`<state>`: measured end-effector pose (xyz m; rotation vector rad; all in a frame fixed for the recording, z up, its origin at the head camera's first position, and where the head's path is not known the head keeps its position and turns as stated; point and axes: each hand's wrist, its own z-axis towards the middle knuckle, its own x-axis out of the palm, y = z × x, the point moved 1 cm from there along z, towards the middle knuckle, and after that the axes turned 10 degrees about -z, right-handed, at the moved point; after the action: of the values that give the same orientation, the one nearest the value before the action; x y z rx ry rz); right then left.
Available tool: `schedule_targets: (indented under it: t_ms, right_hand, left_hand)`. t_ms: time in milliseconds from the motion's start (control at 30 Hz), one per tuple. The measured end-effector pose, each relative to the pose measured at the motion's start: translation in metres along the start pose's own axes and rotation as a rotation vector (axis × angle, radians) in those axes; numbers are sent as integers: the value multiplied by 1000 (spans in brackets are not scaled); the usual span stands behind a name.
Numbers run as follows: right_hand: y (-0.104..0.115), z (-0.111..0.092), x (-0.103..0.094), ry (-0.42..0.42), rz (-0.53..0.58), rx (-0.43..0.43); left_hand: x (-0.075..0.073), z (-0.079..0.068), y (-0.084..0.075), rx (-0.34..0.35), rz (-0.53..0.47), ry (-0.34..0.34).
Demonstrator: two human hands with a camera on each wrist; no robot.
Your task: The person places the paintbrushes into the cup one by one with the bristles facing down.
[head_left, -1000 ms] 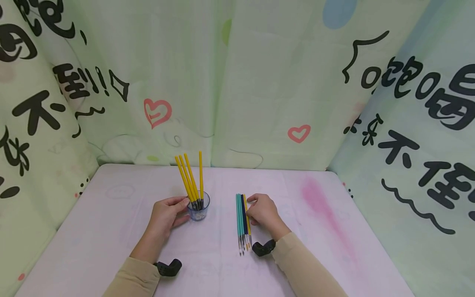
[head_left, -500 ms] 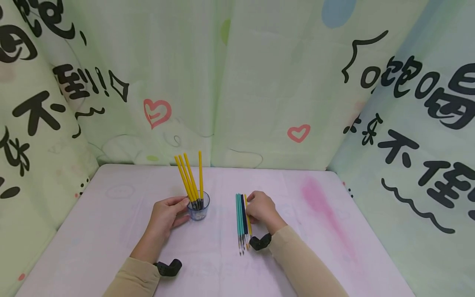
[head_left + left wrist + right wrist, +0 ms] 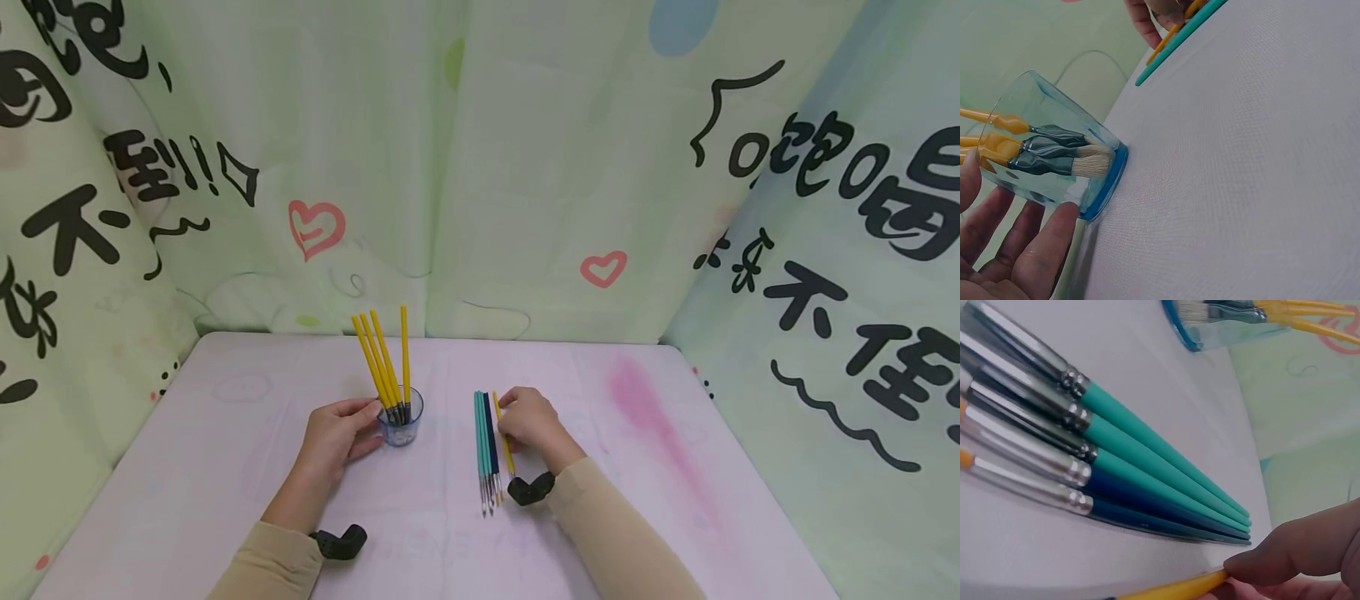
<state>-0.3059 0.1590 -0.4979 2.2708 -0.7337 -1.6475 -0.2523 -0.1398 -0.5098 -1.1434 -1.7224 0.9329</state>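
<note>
My left hand point(image 3: 339, 433) holds a clear cup point(image 3: 401, 434) with a blue base from its left side, thumb and fingers around it. Several yellow-handled paintbrushes point(image 3: 381, 367) lean in the cup, their pale bristles point(image 3: 1091, 165) down inside it in the left wrist view. My right hand point(image 3: 534, 427) pinches another yellow paintbrush point(image 3: 1175, 589) by its handle, just right of a row of brushes. That row has three teal paintbrushes point(image 3: 1147, 440) and two navy paintbrushes point(image 3: 1147, 503), lying side by side with handles pointing away.
A pale pink cloth point(image 3: 420, 533) covers the table, with a darker pink streak point(image 3: 652, 408) on the right. Light green curtains point(image 3: 510, 167) printed with black lettering and hearts stand close behind and at both sides. Each wrist wears a black camera mount point(image 3: 341, 542).
The yellow paintbrush in my right hand has come slightly away from the row, leaving a gap beside the navy ones. My left hand and the cup have stayed in place.
</note>
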Motion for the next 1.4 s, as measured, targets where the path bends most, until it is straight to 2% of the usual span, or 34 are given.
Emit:
schedule_targets:
  t_ms: [133, 267, 567, 900, 1133, 1400]
  right_hand:
    - [-4, 1, -1, 38, 106, 23]
    - [-7, 2, 0, 35, 178, 31]
    - [-3, -2, -6, 17, 268, 24]
    - [8, -8, -13, -10, 431, -75]
    - [16, -11, -17, -14, 481, -126]
    - [29, -15, -21, -39, 606, -211]
  left_hand:
    - [0, 0, 0, 0, -4, 1]
    - [0, 0, 0, 1, -9, 0]
    - [0, 0, 0, 4, -5, -4]
    - [0, 0, 0, 3, -1, 0]
    - [0, 0, 0, 3, -9, 2]
    - [1, -1, -1, 5, -1, -2]
